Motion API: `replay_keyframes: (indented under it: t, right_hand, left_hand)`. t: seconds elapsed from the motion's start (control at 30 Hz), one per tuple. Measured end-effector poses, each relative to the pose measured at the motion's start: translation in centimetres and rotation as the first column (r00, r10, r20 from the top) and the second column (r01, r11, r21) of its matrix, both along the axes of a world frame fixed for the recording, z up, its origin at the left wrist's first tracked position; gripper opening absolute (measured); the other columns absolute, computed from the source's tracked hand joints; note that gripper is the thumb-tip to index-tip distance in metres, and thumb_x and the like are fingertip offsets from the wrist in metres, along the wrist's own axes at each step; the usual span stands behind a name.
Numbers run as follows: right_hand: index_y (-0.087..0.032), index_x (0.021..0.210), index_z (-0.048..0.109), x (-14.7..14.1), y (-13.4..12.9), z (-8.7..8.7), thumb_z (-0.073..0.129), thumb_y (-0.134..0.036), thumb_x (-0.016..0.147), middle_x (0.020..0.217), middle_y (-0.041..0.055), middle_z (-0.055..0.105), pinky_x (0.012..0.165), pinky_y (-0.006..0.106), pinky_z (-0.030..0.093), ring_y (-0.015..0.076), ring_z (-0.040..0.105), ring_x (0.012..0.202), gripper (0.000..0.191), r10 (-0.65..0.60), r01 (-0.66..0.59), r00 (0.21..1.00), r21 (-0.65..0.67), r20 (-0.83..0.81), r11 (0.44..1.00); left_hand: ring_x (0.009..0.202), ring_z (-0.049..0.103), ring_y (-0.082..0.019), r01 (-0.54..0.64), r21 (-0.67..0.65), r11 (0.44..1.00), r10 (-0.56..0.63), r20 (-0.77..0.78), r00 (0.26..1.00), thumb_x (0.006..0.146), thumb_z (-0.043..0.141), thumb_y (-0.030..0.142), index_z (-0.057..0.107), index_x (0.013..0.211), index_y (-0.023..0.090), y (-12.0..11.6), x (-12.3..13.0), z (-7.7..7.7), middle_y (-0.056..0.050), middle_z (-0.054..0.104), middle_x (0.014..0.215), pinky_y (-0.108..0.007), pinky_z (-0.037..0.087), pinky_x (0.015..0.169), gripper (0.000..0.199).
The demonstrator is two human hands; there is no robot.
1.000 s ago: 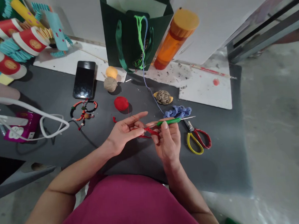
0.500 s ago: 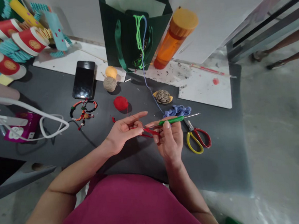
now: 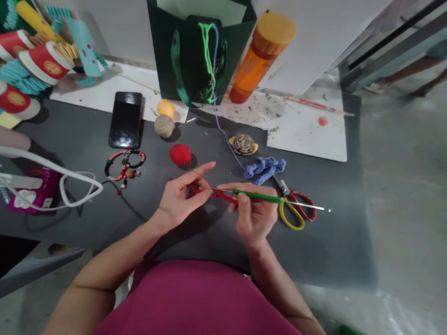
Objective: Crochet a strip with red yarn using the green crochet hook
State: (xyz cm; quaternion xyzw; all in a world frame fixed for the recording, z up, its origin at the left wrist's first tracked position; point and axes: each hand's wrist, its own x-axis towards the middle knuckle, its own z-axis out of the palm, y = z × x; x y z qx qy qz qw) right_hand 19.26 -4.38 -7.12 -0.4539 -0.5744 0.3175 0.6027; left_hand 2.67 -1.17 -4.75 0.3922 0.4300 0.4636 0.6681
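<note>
My left hand (image 3: 180, 198) pinches a piece of red crocheted yarn (image 3: 225, 195), its index finger stretched out with a thin red strand over it. That strand runs to the red yarn ball (image 3: 180, 154) just behind the hand. In my right hand (image 3: 256, 213) is a crochet hook with a green handle (image 3: 262, 196); its left tip meets the red yarn beside my left fingertips, and its other metal end points right, over the scissors (image 3: 292, 213). Blue crocheted yarn (image 3: 265, 167) lies just behind my right hand.
Behind are a yarn flower (image 3: 244, 144), beige ball (image 3: 164, 126), yellow ball (image 3: 166, 108), phone (image 3: 125, 119), beaded bracelets (image 3: 125, 166), dark green bag (image 3: 185, 53) and orange bottle (image 3: 256, 58). At left, a white cable (image 3: 74, 175) and paper cups (image 3: 50, 62). A person's legs (image 3: 408, 70) show far right.
The hook has turned, its right end swinging down toward me and over the scissors, its left tip now at the red yarn. The person's legs at far right have shifted.
</note>
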Motion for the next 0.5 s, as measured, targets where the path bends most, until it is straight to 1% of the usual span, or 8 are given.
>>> replay_keyframes:
  t: [0.07, 0.13, 0.2, 0.27, 0.33, 0.43, 0.47, 0.5]
  right_hand:
    - [-0.03, 0.112, 0.062, 0.01, 0.04, -0.38, 0.059, -0.015, 0.099, 0.102, 0.0026, 0.082, 0.047, 0.027, 0.053, 0.0128, 0.066, 0.057, 0.02, 0.023, -0.033, 0.994, 0.09, 0.11, 0.995]
    - [-0.029, 0.114, 0.065, -0.03, 0.16, -0.59, 0.062, -0.012, 0.096, 0.101, 0.0039, 0.082, 0.055, 0.029, 0.06, 0.0167, 0.075, 0.073, 0.025, 0.009, -0.047, 0.975, 0.162, 0.223, 0.986]
    - [-0.029, 0.114, 0.068, -0.1, 0.27, -0.57, 0.066, -0.01, 0.094, 0.101, 0.0047, 0.083, 0.065, 0.033, 0.065, 0.0193, 0.079, 0.084, 0.027, -0.031, -0.038, 0.949, 0.213, 0.313, 0.976]
    - [-0.029, 0.111, 0.071, -0.17, 0.32, -0.42, 0.07, -0.01, 0.092, 0.104, 0.0046, 0.083, 0.071, 0.035, 0.067, 0.0199, 0.08, 0.087, 0.027, -0.072, -0.018, 0.934, 0.248, 0.351, 0.969]
    - [-0.03, 0.109, 0.073, -0.26, 0.28, -0.26, 0.073, -0.011, 0.09, 0.106, 0.0039, 0.084, 0.073, 0.036, 0.067, 0.0202, 0.081, 0.086, 0.027, -0.091, -0.002, 0.938, 0.267, 0.335, 0.964]
    - [-0.03, 0.107, 0.073, -0.53, 0.03, -0.17, 0.073, -0.013, 0.09, 0.104, 0.0038, 0.084, 0.074, 0.039, 0.068, 0.0216, 0.081, 0.086, 0.024, -0.072, 0.02, 0.973, 0.229, 0.221, 0.973]
    - [-0.029, 0.106, 0.073, -0.66, -0.1, -0.18, 0.072, -0.015, 0.091, 0.103, 0.0039, 0.084, 0.071, 0.039, 0.067, 0.0212, 0.081, 0.082, 0.021, -0.063, 0.03, 0.984, 0.197, 0.165, 0.98]
    - [-0.028, 0.104, 0.072, -0.81, -0.24, -0.19, 0.07, -0.017, 0.093, 0.101, 0.004, 0.084, 0.064, 0.037, 0.066, 0.0197, 0.079, 0.074, 0.016, -0.064, 0.047, 0.993, 0.156, 0.104, 0.987]
  left_hand:
    - [0.072, 0.057, -0.012, -0.002, 0.006, 1.0, 0.002, -0.016, 1.0, 0.072, 0.086, 0.02, 0.08, 0.114, 0.021, -0.07, 0.1, -0.05, 0.001, 0.067, 0.075, -0.027, 0.046, 0.071, 0.042]
    - [0.071, 0.057, -0.011, -0.012, -0.003, 1.0, 0.012, -0.001, 1.0, 0.072, 0.088, 0.02, 0.078, 0.12, 0.022, -0.16, 0.22, -0.13, 0.002, 0.068, 0.074, -0.026, 0.046, 0.071, 0.049]
    - [0.071, 0.057, -0.01, -0.017, -0.042, 0.999, 0.02, 0.066, 0.998, 0.072, 0.089, 0.02, 0.075, 0.128, 0.024, -0.22, 0.32, -0.21, 0.004, 0.067, 0.073, -0.025, 0.047, 0.073, 0.058]
    - [0.07, 0.057, -0.008, 0.01, -0.122, 0.993, 0.013, 0.19, 0.982, 0.07, 0.091, 0.02, 0.073, 0.132, 0.026, -0.2, 0.36, -0.29, 0.005, 0.066, 0.072, -0.023, 0.047, 0.073, 0.066]
    - [0.067, 0.057, -0.007, 0.086, -0.223, 0.971, -0.009, 0.324, 0.946, 0.068, 0.093, 0.02, 0.074, 0.13, 0.026, -0.1, 0.33, -0.39, 0.006, 0.065, 0.071, -0.022, 0.046, 0.07, 0.065]
    - [0.063, 0.055, -0.005, 0.22, -0.338, 0.915, -0.041, 0.464, 0.885, 0.069, 0.092, 0.019, 0.077, 0.124, 0.026, 0.06, 0.2, -0.62, 0.007, 0.064, 0.07, -0.02, 0.043, 0.065, 0.057]
    - [0.062, 0.055, -0.004, 0.25, -0.355, 0.901, -0.048, 0.49, 0.87, 0.069, 0.092, 0.019, 0.077, 0.123, 0.026, 0.09, 0.15, -0.7, 0.007, 0.064, 0.07, -0.02, 0.042, 0.063, 0.057]
    - [0.061, 0.055, -0.004, 0.269, -0.365, 0.891, -0.052, 0.506, 0.861, 0.069, 0.092, 0.018, 0.077, 0.123, 0.027, 0.11, 0.11, -0.77, 0.007, 0.064, 0.071, -0.02, 0.041, 0.063, 0.057]
